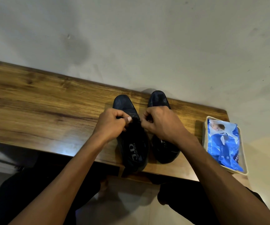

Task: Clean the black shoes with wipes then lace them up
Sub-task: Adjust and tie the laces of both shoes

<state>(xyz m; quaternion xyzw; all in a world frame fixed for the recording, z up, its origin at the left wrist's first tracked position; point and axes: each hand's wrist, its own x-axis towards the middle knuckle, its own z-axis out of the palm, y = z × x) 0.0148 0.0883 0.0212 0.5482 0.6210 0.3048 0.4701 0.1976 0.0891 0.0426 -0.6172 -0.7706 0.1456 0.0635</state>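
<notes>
Wooden table carries both black shoes, the left shoe under your knuckles, so keep your left hand and right hand each pinching what looks like lace and, I'd say, pull evenly outward.

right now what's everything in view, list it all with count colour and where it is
black shoes: two, black, side by side on the table, toes toward the wall; the left one's heel overhangs the near edge
wipes pack: one, blue and white, in the tray
tray: one, pale, at the table's right end
table: one, brown wood, against the wall
wall: one, grey-white, stained, behind the table
left hand: one, fingers pinching at the left shoe's throat
right hand: one, fingers pinching beside it; the lace itself is too dark to make out
</notes>
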